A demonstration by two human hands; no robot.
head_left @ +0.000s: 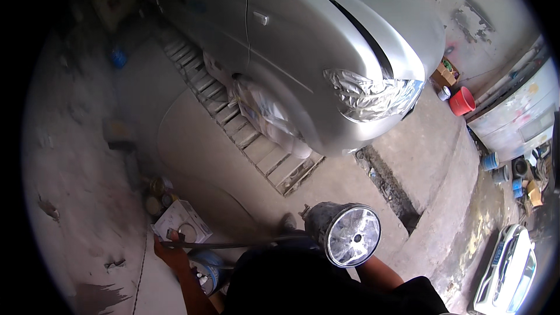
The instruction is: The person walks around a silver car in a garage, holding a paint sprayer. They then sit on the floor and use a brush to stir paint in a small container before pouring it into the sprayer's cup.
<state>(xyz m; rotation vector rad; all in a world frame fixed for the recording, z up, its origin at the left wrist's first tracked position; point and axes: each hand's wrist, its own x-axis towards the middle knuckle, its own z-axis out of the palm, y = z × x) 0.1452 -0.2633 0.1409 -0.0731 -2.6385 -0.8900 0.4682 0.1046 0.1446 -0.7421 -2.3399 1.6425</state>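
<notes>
My right forearm reaches under a spray gun [328, 219] with a round, paint-smeared cup lid; the gun hides my right hand, which appears to hold it up. My left hand [170, 253] is at the lower left, fingers closed around a dark hose [233, 244] that runs across toward my body. A white panel or box top [198, 221] with a round ring lies just beyond that hand, and a blue bucket [205, 269] stands beside my left wrist. Ahead is a silver-grey car [286, 52], its headlight wrapped in silver masking film [364, 96] and its front wheel under clear plastic [265, 108].
A slatted grating [233, 125] runs along the car's side, and a narrow floor trench [388, 186] opens before its front. At right stand a red bucket [462, 101], a cardboard box [446, 74] and several cans. A white car [505, 271] is at the lower right.
</notes>
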